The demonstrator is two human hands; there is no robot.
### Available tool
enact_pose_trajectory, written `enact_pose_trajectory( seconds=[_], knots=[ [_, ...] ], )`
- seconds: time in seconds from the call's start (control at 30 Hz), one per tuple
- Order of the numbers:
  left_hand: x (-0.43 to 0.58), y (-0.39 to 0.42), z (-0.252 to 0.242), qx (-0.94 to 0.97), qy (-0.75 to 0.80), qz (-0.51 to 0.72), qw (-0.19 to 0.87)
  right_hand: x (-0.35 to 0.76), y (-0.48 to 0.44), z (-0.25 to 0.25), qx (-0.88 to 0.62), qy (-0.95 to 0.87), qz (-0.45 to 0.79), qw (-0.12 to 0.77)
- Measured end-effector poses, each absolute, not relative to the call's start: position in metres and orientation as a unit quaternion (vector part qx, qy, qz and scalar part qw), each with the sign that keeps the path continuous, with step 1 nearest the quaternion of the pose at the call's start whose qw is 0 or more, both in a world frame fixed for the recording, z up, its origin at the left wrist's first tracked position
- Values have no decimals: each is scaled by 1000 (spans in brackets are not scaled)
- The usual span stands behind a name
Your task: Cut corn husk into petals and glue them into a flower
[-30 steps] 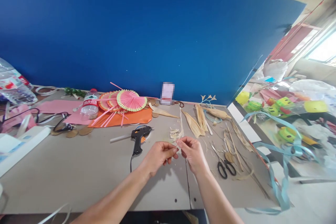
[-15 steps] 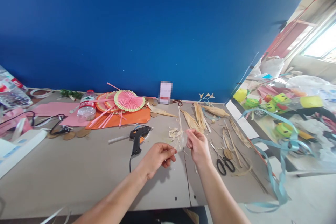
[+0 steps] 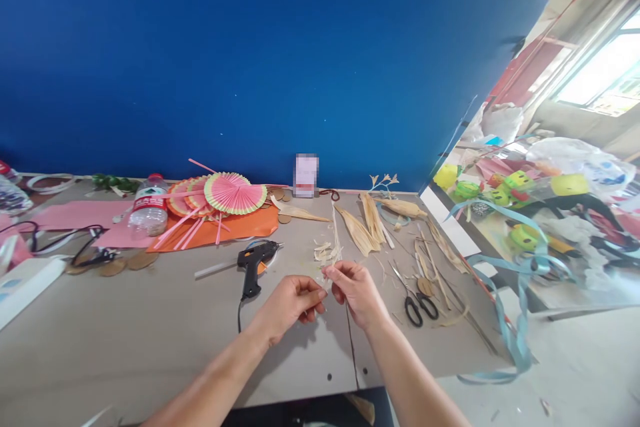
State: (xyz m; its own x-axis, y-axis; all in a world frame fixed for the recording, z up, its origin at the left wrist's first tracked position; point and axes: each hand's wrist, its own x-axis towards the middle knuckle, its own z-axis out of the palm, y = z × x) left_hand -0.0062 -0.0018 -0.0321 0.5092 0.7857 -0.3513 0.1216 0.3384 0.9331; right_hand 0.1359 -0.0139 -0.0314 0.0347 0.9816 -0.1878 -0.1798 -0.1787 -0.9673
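The strip (image 3: 325,278) you pinch looks dry, fibrous and matt, probably corn husk. Your table (image 3: 150,327) is smooth, matt grey board. The glue gun (image 3: 253,260) is black plastic, the fans (image 3: 235,192) pleated paper, the ribbon (image 3: 520,320) glossy, the scissors (image 3: 417,300) metal-bladed.

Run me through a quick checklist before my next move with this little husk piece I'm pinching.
1. Grip: the left hand and right hand both pinch the husk piece at the fingertips: ok.
2. The glue gun lies on the table, clear of both hands: ok.
3. Whether the glue gun is hot: cannot tell.
4. Its cord runs close to the left forearm: not ok.
5. The scissors lie flat to the right of the right hand, untouched: ok.
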Motion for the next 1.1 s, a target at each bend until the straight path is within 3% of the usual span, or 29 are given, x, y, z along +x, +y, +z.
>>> enact_pose_trajectory(
  seconds=[0.13, 0.23, 0.37, 0.63, 1.1],
  knots=[
    [-10, -4, -31, 635, 436, 255, 585, 138, -13, -27, -509, -417, 585, 475],
    [-13, -5, -22, 749, 395, 330, 417, 135, -16, -26, -529, -502, 566, 384],
    [-16, -1, -11, 860, 289, 294, 302, 134, -17, -26, -528, -588, 536, 297],
    [-19, 10, -16, 885, 315, 243, 242, 144, -7, -20, -573, -643, 431, 269],
    [-22, 16, -21, 875, 397, 188, 204, 173, -13, -29, -608, -625, 386, 301]
  ],
)
